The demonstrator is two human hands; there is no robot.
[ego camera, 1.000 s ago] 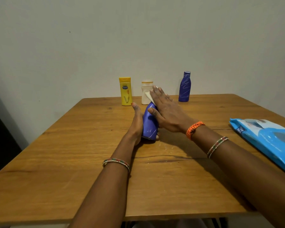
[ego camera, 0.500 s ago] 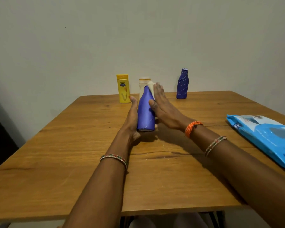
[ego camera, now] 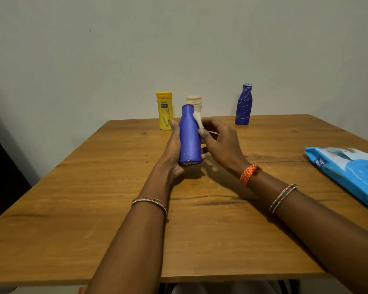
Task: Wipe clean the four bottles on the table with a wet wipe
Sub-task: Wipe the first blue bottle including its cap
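So the left hand [ego camera: 173, 152] was wrapped around a smooth blue plastic bottle [ego camera: 189, 136], holding it upright just above the wooden table [ego camera: 115, 187], roughly mid-table. The right hand [ego camera: 220, 143] sat right beside it on the bottle's right, fingers pinched on a crumpled white wet wipe [ego camera: 198, 119] pressed against the bottle's shoulder. Back near the wall stood a yellow lotion bottle [ego camera: 164, 111], a cream-coloured bottle [ego camera: 194, 102] half hidden behind the held one, and a scribbled dark blue bottle [ego camera: 243, 105] off to the right. A blue wipes pack [ego camera: 348, 172] lay flat at the table's right edge, well apart from both hands.
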